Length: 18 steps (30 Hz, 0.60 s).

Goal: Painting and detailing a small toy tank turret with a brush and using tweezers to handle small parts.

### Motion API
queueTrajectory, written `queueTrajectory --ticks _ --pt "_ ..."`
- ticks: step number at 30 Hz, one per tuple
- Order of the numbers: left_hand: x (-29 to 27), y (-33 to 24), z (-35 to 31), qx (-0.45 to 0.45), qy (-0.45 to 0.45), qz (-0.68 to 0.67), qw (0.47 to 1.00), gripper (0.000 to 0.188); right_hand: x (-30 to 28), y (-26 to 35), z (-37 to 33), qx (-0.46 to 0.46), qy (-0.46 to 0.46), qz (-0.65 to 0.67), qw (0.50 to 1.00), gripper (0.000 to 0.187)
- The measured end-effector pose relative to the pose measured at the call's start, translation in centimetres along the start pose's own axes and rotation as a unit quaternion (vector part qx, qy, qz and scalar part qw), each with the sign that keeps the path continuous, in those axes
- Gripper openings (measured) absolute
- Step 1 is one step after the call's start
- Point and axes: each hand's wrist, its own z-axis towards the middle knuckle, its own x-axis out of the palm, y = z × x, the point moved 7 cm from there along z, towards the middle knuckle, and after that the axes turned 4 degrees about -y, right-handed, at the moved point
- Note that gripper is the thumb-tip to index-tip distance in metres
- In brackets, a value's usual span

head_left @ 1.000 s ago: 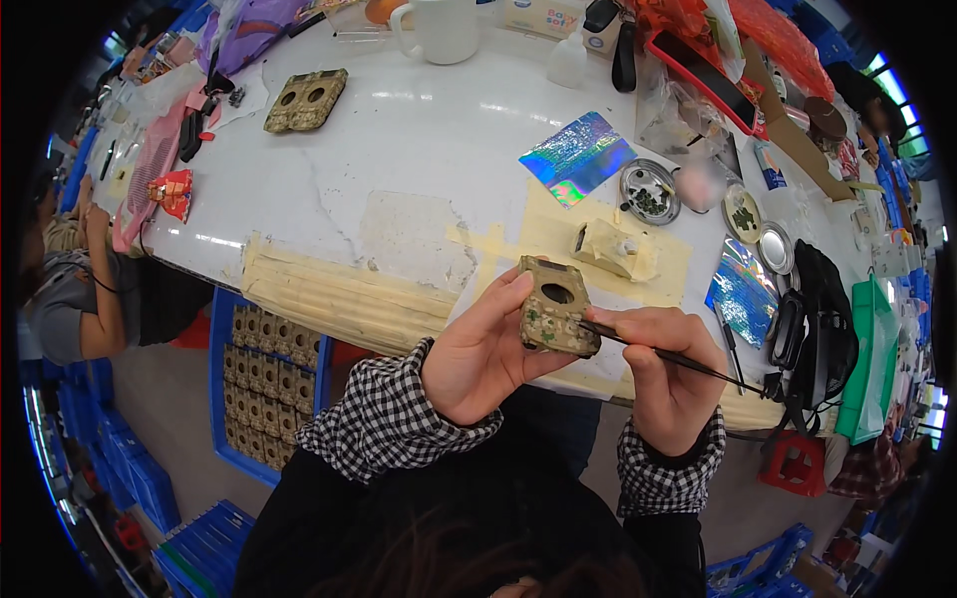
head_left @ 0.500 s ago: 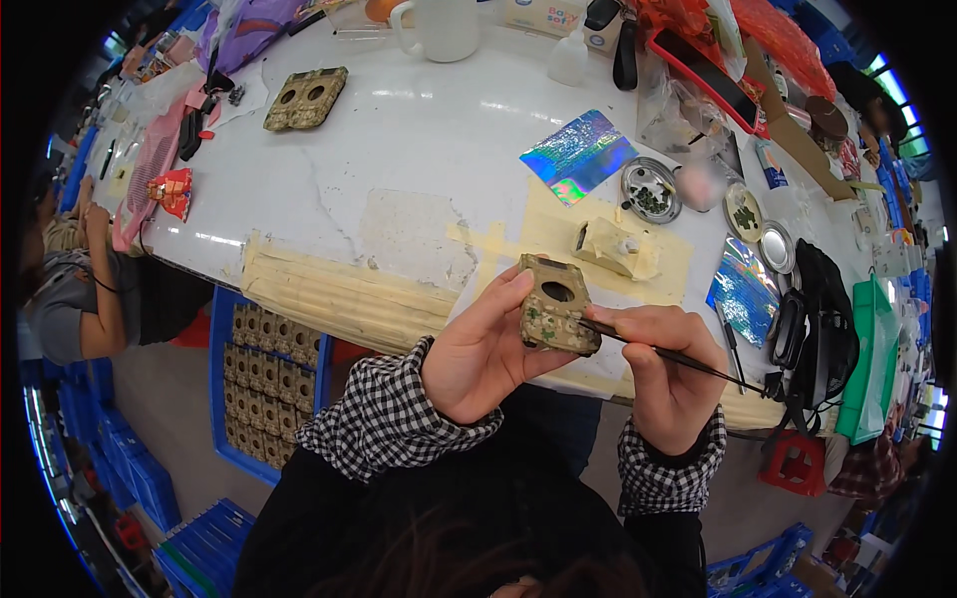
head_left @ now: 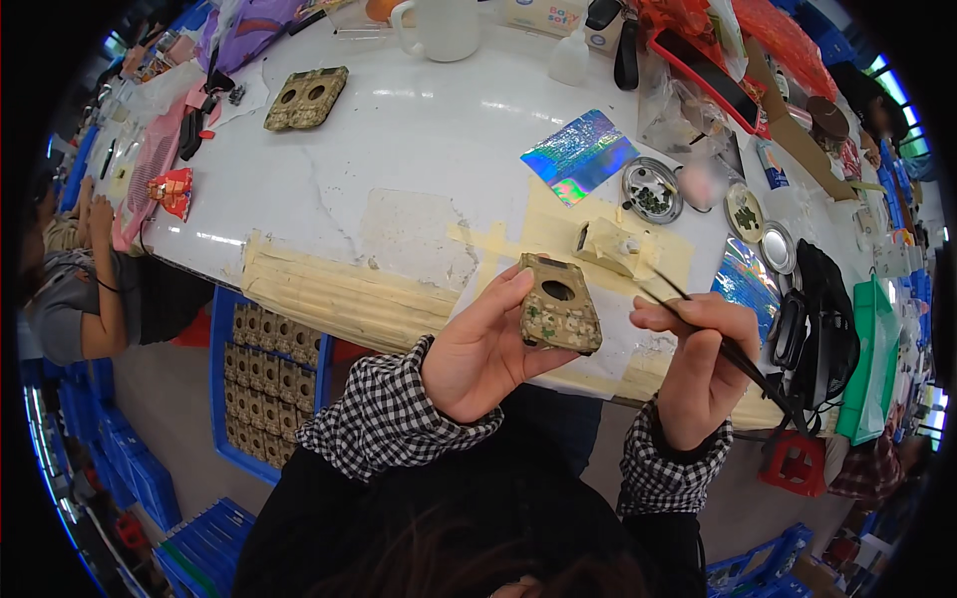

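My left hand [head_left: 478, 354] grips a camouflage-patterned model tank hull [head_left: 560, 311] by its side, with the round hole in its top facing up. To its right, my right hand [head_left: 698, 359] pinches dark tweezers [head_left: 733, 351], whose two tips stand apart and point away from me over the table. Nothing can be made out between the tips. Just beyond the hull, a block wrapped in masking tape [head_left: 610, 247] rests on the tabletop. Past that lie a round tin with small dark green pieces [head_left: 653, 189] and a shiny holographic sheet [head_left: 578, 156].
Two joined camouflage hulls [head_left: 306, 98] lie at the far left, with a white mug [head_left: 444, 30] at the back. A blue crate [head_left: 214, 389] of similar hulls stands below the table's left edge. At right are a black bag [head_left: 827, 329] and a green tray [head_left: 865, 359]. Another person [head_left: 80, 299] sits at left.
My right hand has drawn the tweezers off the hull and moved right. Their tips have spread and now point toward the far side. The left hand and hull have stayed put.
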Motion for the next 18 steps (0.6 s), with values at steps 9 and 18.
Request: queueTrajectory --ticks 9,18 --pt "-0.2 -0.2 0.2 0.003 0.011 -0.046 0.999 0.047 -0.5 -1.2 2.6 -0.132 -0.01 -0.467 0.874 0.016" --pt "-0.4 -0.2 0.3 -0.002 0.009 -0.062 0.998 0.047 0.4 -2.6 3.0 -0.156 0.016 -0.467 0.87 0.019"
